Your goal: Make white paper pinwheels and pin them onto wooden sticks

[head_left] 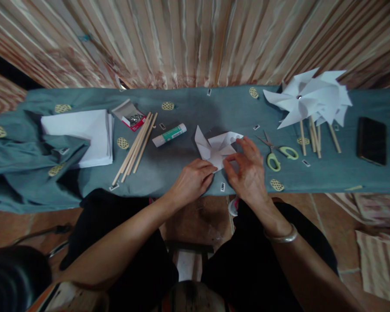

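Note:
A white paper pinwheel (pixel 216 151) with cut, partly curled blades lies at the front middle of the cloth-covered table. My left hand (pixel 193 178) pinches its near edge, fingers closed. At its right side, my right hand (pixel 247 167) has the thumb at the near edge and the fingers closed on a blade tip. To the left of the pinwheel rests a glue stick (pixel 169 134). Scissors with green handles (pixel 274 151) lie to the right of my right hand, blades slightly apart.
Wooden sticks (pixel 134 149) lean by an opened red-and-white box of metal pins (pixel 131 117). Folded white paper (pixel 84 134) lies at the left. Assembled pinwheels on sticks (pixel 312 97) are piled at the right, beside a dark phone (pixel 372 141). A striped curtain (pixel 195 43) hangs behind the table.

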Demonstrator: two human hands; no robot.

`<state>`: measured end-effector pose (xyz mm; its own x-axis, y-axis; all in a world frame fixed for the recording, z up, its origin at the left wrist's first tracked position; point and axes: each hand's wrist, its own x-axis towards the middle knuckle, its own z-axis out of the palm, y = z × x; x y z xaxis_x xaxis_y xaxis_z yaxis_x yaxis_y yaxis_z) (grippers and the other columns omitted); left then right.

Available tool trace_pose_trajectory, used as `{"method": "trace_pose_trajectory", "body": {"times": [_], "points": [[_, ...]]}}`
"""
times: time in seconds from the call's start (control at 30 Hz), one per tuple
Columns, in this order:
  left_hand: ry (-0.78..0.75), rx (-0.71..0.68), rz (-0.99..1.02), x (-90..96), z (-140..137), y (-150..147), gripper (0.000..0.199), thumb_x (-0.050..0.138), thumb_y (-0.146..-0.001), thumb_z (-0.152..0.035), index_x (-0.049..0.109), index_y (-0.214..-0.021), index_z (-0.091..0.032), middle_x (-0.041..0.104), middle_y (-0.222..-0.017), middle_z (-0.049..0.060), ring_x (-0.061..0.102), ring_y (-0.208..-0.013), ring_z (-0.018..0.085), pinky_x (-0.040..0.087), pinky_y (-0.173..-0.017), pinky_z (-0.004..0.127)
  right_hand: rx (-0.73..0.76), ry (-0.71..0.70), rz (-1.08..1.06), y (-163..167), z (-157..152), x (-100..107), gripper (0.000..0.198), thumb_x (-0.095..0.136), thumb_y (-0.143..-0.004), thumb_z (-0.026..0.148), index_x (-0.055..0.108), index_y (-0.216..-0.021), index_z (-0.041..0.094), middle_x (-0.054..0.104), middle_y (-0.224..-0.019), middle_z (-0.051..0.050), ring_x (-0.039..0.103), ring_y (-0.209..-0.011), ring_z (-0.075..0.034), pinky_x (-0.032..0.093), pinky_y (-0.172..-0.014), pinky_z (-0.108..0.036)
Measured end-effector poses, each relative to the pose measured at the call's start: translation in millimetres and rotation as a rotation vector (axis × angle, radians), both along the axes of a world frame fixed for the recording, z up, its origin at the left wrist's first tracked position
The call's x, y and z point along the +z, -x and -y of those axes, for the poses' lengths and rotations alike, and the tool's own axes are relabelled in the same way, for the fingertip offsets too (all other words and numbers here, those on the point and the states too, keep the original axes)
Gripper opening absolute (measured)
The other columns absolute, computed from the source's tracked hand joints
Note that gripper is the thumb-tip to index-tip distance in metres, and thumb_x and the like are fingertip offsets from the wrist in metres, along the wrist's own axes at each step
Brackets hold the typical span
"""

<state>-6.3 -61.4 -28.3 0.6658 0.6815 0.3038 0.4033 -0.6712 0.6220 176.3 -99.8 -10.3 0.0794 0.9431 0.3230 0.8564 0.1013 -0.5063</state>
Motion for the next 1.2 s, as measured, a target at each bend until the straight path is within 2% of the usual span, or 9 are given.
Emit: {"method": "trace_pose_trajectory", "body": {"times": [0.23,0.4,0.6,0.8,0.97,1.1,1.2], "points": [[0.037,0.024,-0.006,0.2,-1.0,-1.0,0.022,0.054,-0.093,-0.014,0.072,-0.106,-0.017,0.074,-0.103,0.007,0.069,-0.097,0.019,0.058,-0.089,0.035,0.088,0.002,0.037,1.0,2.0,-0.2,0.027,0.047,-0.092,0.022,0.072,-0.100,0.028,0.051,-0.150,-0.006,0.033,-0.150,-0.032,0.037,-0.116,-0.059],[0.049,0.028,-0.017,2.7,-2.0,-1.8,0.022,0.056,-0.092,-0.013,0.073,-0.106,-0.014,0.075,-0.104,0.010,0.070,-0.097,0.020,0.057,-0.091,0.035,0.105,0.025,0.103,-0.2,0.5,-5.1,0.034,0.045,-0.090,0.017,0.072,-0.108,0.027,0.049,-0.152,-0.007,0.030,-0.151,-0.034,0.037,-0.114,-0.059],[0.098,0.023,-0.036,5.6,-3.3,-2.8,0.023,0.055,-0.091,-0.013,0.074,-0.104,-0.014,0.076,-0.105,0.009,0.070,-0.098,0.021,0.057,-0.092,0.035,0.137,-0.007,0.130,-2.0,-0.3,-13.1,0.044,0.047,-0.089,0.014,0.068,-0.124,0.033,0.042,-0.157,0.000,0.027,-0.152,-0.035,0.035,-0.115,-0.058],[0.129,0.040,-0.050,8.1,-4.2,-3.9,0.024,0.055,-0.090,-0.013,0.074,-0.103,-0.017,0.076,-0.104,0.008,0.071,-0.098,0.021,0.056,-0.093,0.035,0.129,-0.050,0.210,-1.4,-2.7,-15.5,0.037,0.045,-0.088,0.012,0.072,-0.110,0.026,0.047,-0.152,-0.007,0.033,-0.149,-0.033,0.042,-0.108,-0.058],[0.153,0.038,-0.040,8.7,-3.7,-4.2,0.024,0.055,-0.090,-0.012,0.074,-0.103,-0.015,0.076,-0.105,0.009,0.070,-0.098,0.022,0.056,-0.093,0.036,0.128,0.033,0.207,1.1,-5.0,-14.3,0.041,0.046,-0.087,0.011,0.071,-0.116,0.028,0.044,-0.155,-0.005,0.028,-0.151,-0.036,0.036,-0.112,-0.058],[0.158,0.040,-0.035,8.9,-4.1,-4.6,0.024,0.055,-0.090,-0.012,0.074,-0.103,-0.016,0.076,-0.103,0.009,0.070,-0.098,0.022,0.056,-0.093,0.035,0.117,-0.009,0.235,2.0,-5.6,-16.1,0.038,0.045,-0.087,0.012,0.072,-0.112,0.022,0.046,-0.153,-0.011,0.031,-0.149,-0.035,0.039,-0.109,-0.058],[0.159,0.043,-0.038,8.8,-4.6,-4.9,0.024,0.055,-0.089,-0.012,0.074,-0.103,-0.017,0.076,-0.103,0.008,0.070,-0.099,0.022,0.056,-0.093,0.036,0.128,-0.014,0.229,1.7,-5.7,-17.4,0.038,0.045,-0.088,0.013,0.071,-0.114,0.022,0.044,-0.155,-0.010,0.030,-0.149,-0.034,0.039,-0.109,-0.057]]}}
